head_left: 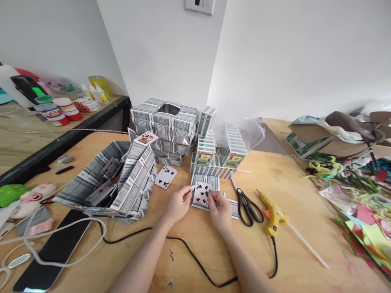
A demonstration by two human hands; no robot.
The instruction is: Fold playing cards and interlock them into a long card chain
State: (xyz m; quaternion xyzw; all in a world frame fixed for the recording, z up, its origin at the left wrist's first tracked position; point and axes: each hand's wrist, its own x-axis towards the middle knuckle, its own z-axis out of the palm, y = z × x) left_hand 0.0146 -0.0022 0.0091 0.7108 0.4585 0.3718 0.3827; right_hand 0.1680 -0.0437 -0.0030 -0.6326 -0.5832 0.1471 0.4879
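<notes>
A five of clubs playing card [200,193] lies face up between my hands. My left hand [179,202] pinches its left edge, and my right hand [220,209] grips its right side with thumb and fingers. Beneath and behind it, grey-patterned face-down cards [207,180] lie on the table, with more card backs [234,208] showing at the right. A black-handled pair of scissors [249,207] rests right of my right hand. Beyond it lies a yellow glue gun [275,215] with a clear glue stick in its back. More club cards [165,176] lie face up to the left.
A basket made of folded cards [137,183] stands left, and a folded-card box [171,122] behind it. Green card packs [205,154] are stacked at the back. A black cable [189,248] crosses in front. A dark phone [51,252] lies left; coloured scraps [366,228] lie right.
</notes>
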